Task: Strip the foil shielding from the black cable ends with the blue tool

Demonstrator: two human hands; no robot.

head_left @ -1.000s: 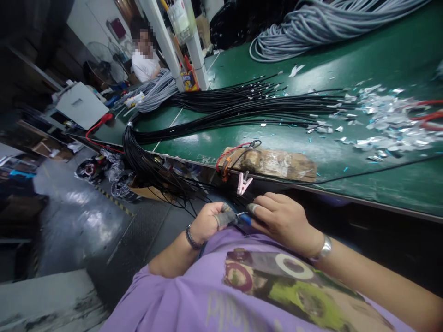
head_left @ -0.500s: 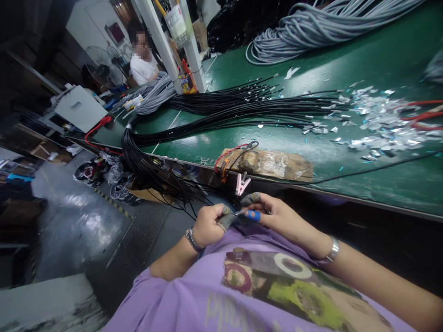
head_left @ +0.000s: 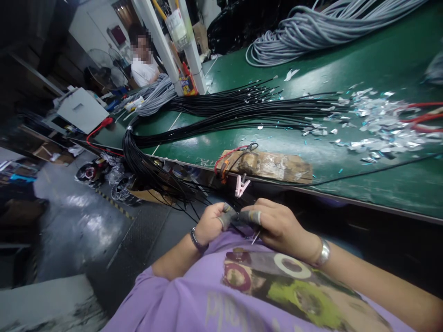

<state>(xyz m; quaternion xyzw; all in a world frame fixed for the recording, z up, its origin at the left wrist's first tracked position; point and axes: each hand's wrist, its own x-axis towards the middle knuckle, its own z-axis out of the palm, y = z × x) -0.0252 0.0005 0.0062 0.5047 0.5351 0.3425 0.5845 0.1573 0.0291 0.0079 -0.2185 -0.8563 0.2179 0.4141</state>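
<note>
Both hands sit closed just above the lap, below the table edge. The left hand [head_left: 210,222] is curled into a fist and the right hand [head_left: 281,226] is curled knuckles-up. Their grey-taped fingertips [head_left: 231,216] meet and pinch a thin black wire [head_left: 242,229] that runs between them. A small metal tip [head_left: 255,238] pokes out under the right hand; what it belongs to I cannot tell.

Ahead lies a long green-topped workbench [head_left: 380,55]. A thick bundle of black cables [head_left: 242,108] fans across it and droops over the near edge. A coil of grey cable [head_left: 311,27] lies at the far side, and a scatter of silver foil scraps [head_left: 380,122] lies to the right. A tape-wrapped brown block [head_left: 277,165] rests at the near edge with a red wire [head_left: 226,156] looped on it, and a pink plastic clip [head_left: 241,186] hangs just beneath. White posts [head_left: 155,32] rise from the bench. Beyond them a person in a white shirt [head_left: 143,69] sits at the far end. Grey shiny floor [head_left: 79,221] spreads to the left.

Half a second ago the right hand was lifted and open enough to show a blue piece at its fingertips. It has since rolled over and dropped slightly, so the blue is hidden. The bench items have stayed put.
</note>
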